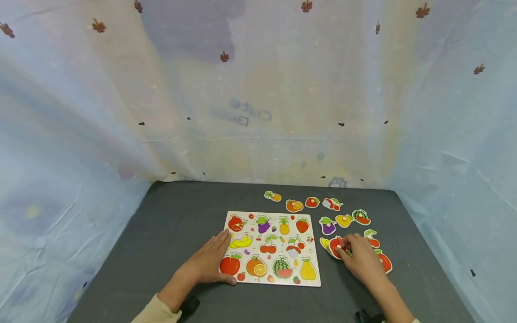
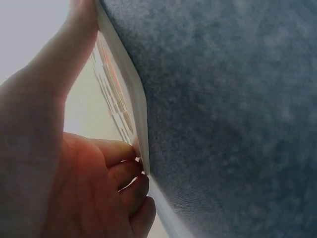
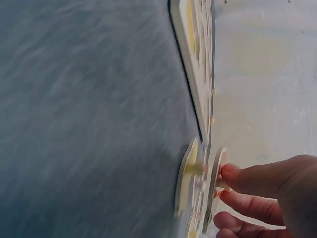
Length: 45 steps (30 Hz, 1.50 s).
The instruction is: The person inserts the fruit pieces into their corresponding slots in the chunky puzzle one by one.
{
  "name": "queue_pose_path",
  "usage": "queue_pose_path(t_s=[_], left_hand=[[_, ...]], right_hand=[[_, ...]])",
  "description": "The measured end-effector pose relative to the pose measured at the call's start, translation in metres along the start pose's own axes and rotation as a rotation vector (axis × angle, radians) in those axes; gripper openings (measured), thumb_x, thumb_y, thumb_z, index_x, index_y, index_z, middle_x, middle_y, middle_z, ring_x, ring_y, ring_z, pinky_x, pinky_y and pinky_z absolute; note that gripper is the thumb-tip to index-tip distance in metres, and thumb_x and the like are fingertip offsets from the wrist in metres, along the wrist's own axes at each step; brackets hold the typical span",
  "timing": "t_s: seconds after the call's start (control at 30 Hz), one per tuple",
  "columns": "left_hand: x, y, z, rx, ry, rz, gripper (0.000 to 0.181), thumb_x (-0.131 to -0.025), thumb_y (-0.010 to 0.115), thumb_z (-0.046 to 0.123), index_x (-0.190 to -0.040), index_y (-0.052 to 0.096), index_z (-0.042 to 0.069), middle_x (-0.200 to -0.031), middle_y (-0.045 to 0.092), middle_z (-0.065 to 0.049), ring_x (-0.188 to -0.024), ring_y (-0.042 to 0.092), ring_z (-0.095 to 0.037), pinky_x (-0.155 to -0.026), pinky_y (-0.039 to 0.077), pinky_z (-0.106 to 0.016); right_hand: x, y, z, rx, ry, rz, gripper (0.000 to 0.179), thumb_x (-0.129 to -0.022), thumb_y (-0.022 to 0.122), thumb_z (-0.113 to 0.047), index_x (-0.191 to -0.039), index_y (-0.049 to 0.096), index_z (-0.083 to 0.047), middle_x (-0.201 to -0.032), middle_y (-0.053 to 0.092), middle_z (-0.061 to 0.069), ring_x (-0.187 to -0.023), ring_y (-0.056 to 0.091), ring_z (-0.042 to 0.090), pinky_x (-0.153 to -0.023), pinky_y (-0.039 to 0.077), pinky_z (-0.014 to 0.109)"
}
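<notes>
A white fruit puzzle board (image 1: 274,283) lies on the dark table. My left hand (image 1: 212,260) rests along its left edge, fingers extended and thumb by the lower left corner. In the left wrist view, the fingertips (image 2: 136,193) touch the board's edge. To the right of the board, my right hand (image 1: 361,258) pinches a red pomegranate puzzle piece (image 1: 335,246) between thumb and fingers. The right wrist view shows this pomegranate piece (image 3: 214,191) raised off the table, above a banana piece (image 1: 324,242) that it partly covers in the head view.
Around the right hand lie grape (image 1: 327,226), pear (image 1: 343,220), watermelon (image 1: 361,217), cherry (image 1: 373,241) and red apple-like (image 1: 385,262) pieces. Pineapple (image 1: 273,196), orange (image 1: 294,206), strawberry (image 1: 312,202) and another cherry (image 1: 332,204) piece lie behind the board. A patterned curtain (image 1: 262,157) encloses the table.
</notes>
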State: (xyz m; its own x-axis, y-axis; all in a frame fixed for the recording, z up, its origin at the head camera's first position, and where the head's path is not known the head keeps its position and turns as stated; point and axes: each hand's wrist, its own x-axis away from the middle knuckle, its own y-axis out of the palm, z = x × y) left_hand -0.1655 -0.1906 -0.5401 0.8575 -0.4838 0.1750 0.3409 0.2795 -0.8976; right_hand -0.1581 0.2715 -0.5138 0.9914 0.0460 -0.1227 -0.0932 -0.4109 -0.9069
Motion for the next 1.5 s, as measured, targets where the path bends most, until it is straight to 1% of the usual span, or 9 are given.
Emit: queue_pose_path(t_s=[0.03, 0.1, 0.23, 0.4, 0.5, 0.87, 1.13, 1.3, 1.5], left_hand=[[-0.001, 0.001, -0.001, -0.008, 0.003, 0.004, 0.141, -0.072, 0.083, 0.080, -0.169, 0.023, -0.003, -0.178, 0.017, -0.019, -0.164, 0.017, -0.037, -0.133, 0.019, -0.056], [0.000, -0.001, 0.001, 0.012, 0.002, 0.000, 0.141, -0.072, 0.085, 0.078, -0.168, 0.023, -0.004, -0.178, 0.017, -0.020, -0.164, 0.018, -0.038, -0.133, 0.019, -0.057], [0.001, -0.003, 0.003, 0.029, 0.015, 0.010, 0.140, -0.072, 0.085, 0.077, -0.168, 0.022, -0.005, -0.177, 0.017, -0.022, -0.163, 0.017, -0.040, -0.133, 0.017, -0.058], [0.002, -0.002, 0.003, -0.013, 0.014, 0.008, 0.140, -0.074, 0.081, 0.080, -0.168, 0.021, -0.004, -0.178, 0.016, -0.021, -0.164, 0.016, -0.039, -0.133, 0.016, -0.057], [0.001, -0.005, 0.005, -0.003, 0.001, 0.002, 0.140, -0.072, 0.085, 0.077, -0.168, 0.023, -0.005, -0.177, 0.018, -0.022, -0.163, 0.017, -0.040, -0.132, 0.019, -0.058], [0.001, -0.009, 0.011, 0.016, -0.009, -0.012, 0.137, -0.073, 0.090, 0.069, -0.167, 0.024, -0.006, -0.176, 0.019, -0.023, -0.163, 0.018, -0.041, -0.132, 0.020, -0.059], [0.000, -0.011, 0.016, -0.012, -0.053, -0.046, 0.135, -0.075, 0.090, 0.066, -0.168, 0.023, -0.004, -0.178, 0.016, -0.020, -0.164, 0.016, -0.039, -0.133, 0.018, -0.055], [-0.001, -0.010, 0.015, 0.013, -0.024, -0.024, 0.137, -0.073, 0.091, 0.067, -0.167, 0.024, -0.006, -0.177, 0.018, -0.023, -0.164, 0.017, -0.041, -0.133, 0.020, -0.056], [-0.001, -0.002, 0.007, -0.013, 0.004, 0.000, 0.139, -0.073, 0.087, 0.074, -0.167, 0.023, -0.006, -0.177, 0.018, -0.023, -0.163, 0.018, -0.041, -0.133, 0.019, -0.056]], right_hand=[[-0.002, 0.001, -0.004, -0.005, -0.003, 0.001, 0.021, -0.091, 0.086, -0.020, -0.092, 0.068, -0.008, -0.088, 0.058, 0.004, -0.082, 0.051, 0.021, -0.071, 0.047, 0.040], [-0.005, 0.001, -0.011, -0.014, -0.021, 0.011, 0.021, -0.091, 0.087, -0.018, -0.092, 0.068, -0.009, -0.089, 0.058, 0.004, -0.084, 0.051, 0.023, -0.072, 0.048, 0.040], [-0.011, 0.001, -0.025, -0.025, -0.085, 0.043, 0.021, -0.090, 0.087, -0.017, -0.091, 0.067, -0.010, -0.090, 0.059, 0.004, -0.089, 0.051, 0.024, -0.075, 0.050, 0.041], [-0.022, 0.004, -0.043, -0.029, -0.164, 0.064, 0.022, -0.089, 0.088, -0.016, -0.092, 0.067, -0.012, -0.091, 0.059, 0.004, -0.090, 0.053, 0.022, -0.076, 0.052, 0.041], [-0.028, 0.006, -0.053, -0.038, -0.202, 0.072, 0.022, -0.088, 0.089, -0.015, -0.092, 0.068, -0.013, -0.092, 0.060, 0.003, -0.088, 0.053, 0.020, -0.075, 0.053, 0.040], [-0.045, 0.019, -0.080, -0.069, -0.304, 0.070, 0.022, -0.090, 0.089, -0.018, -0.093, 0.068, -0.014, -0.092, 0.060, 0.001, -0.086, 0.051, 0.015, -0.073, 0.051, 0.035], [-0.056, 0.033, -0.095, -0.102, -0.379, 0.059, 0.019, -0.094, 0.086, -0.022, -0.097, 0.068, -0.016, -0.095, 0.061, -0.001, -0.091, 0.055, 0.016, -0.077, 0.057, 0.037], [-0.063, 0.042, -0.104, -0.117, -0.398, 0.053, 0.019, -0.093, 0.087, -0.022, -0.096, 0.068, -0.018, -0.097, 0.062, -0.001, -0.090, 0.056, 0.014, -0.079, 0.058, 0.036], [-0.070, 0.052, -0.119, -0.131, -0.433, 0.034, 0.018, -0.094, 0.086, -0.024, -0.097, 0.069, -0.018, -0.097, 0.063, -0.002, -0.088, 0.056, 0.013, -0.079, 0.057, 0.036]])
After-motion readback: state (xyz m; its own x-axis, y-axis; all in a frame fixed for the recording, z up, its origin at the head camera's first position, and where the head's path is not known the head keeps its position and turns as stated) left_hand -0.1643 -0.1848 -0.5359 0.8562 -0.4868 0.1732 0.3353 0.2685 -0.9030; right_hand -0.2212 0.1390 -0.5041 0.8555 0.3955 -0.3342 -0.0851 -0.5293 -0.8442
